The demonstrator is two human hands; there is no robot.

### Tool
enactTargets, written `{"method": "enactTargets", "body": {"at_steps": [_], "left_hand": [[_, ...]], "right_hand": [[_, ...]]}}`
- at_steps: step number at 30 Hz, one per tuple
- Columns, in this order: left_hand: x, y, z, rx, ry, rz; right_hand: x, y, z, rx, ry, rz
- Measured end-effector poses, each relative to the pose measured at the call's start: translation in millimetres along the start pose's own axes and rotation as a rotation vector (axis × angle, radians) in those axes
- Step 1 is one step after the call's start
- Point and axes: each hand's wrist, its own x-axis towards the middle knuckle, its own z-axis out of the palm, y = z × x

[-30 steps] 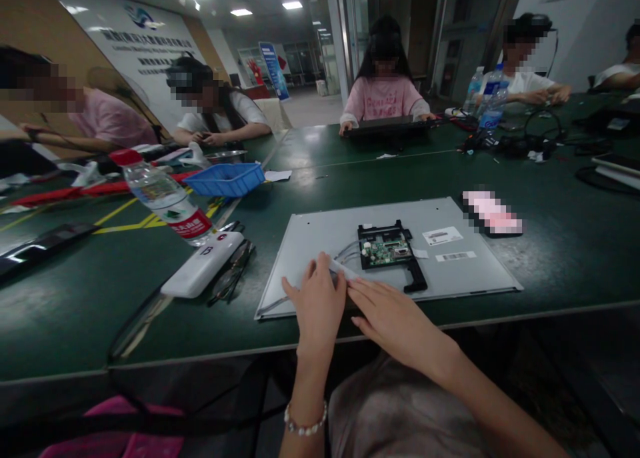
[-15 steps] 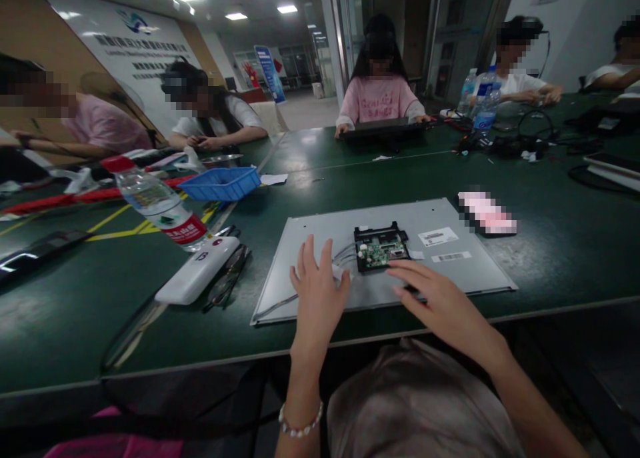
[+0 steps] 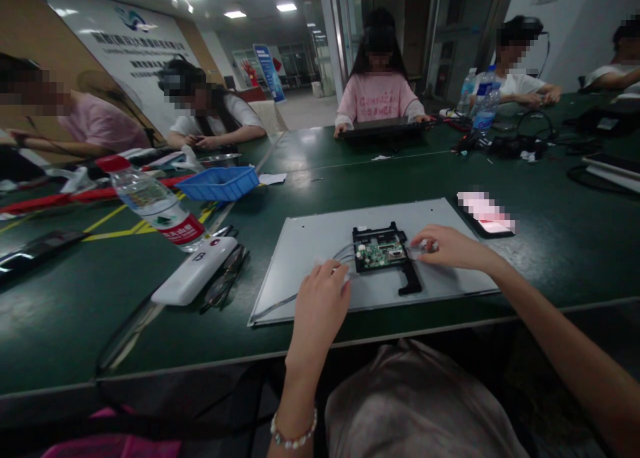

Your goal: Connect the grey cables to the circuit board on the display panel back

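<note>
A flat grey display panel [image 3: 295, 251] lies face down on the green table. On its middle sits a black plastic frame [image 3: 411, 278] holding a green circuit board [image 3: 375, 257]. Thin grey cables [image 3: 280, 305] run from the board toward the panel's lower left corner. My left hand [image 3: 323, 298] is over these cables, left of the board, its fingers curled together; a whitish patch shows at the fingertips, and what they hold is hidden. At the board's right edge, my right hand [image 3: 447, 246] pinches a translucent strip [image 3: 425, 245].
Right of the panel lies a phone [image 3: 485, 213]. To the left are a white power bank [image 3: 193, 271], folded glasses [image 3: 225, 278] and a tilted water bottle [image 3: 155, 205]. A blue tray [image 3: 220, 183] stands farther back. Several people sit around the table.
My right hand has moved up and right from the board's lower edge and closed on the translucent strip, uncovering the frame's lower arm. My left hand has lowered and its spread fingers have curled.
</note>
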Motion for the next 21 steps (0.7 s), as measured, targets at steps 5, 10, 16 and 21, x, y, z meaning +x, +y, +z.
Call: {"method": "enactTargets", "body": {"at_steps": [5,10,16,21], "left_hand": [[18.7,-13.2,-14.4,0.061,-0.047,-0.004],[27.0,-29.7,-21.9,0.067,0.003,-0.004],[38.0,-43.4,-15.0,0.019,0.269,-0.088],[41.1,-54.3,1.5,-0.07,0.136,-0.058]], "right_hand": [[9.1,-5.9,-4.3,-0.042,-0.096,0.023],[12.9,5.7,-16.0,0.09,-0.12,0.13],[25.3,42.2,-30.8,-0.022,-0.004,0.208],[30.1,45.5,-38.2,-0.213,0.059,0.172]]}}
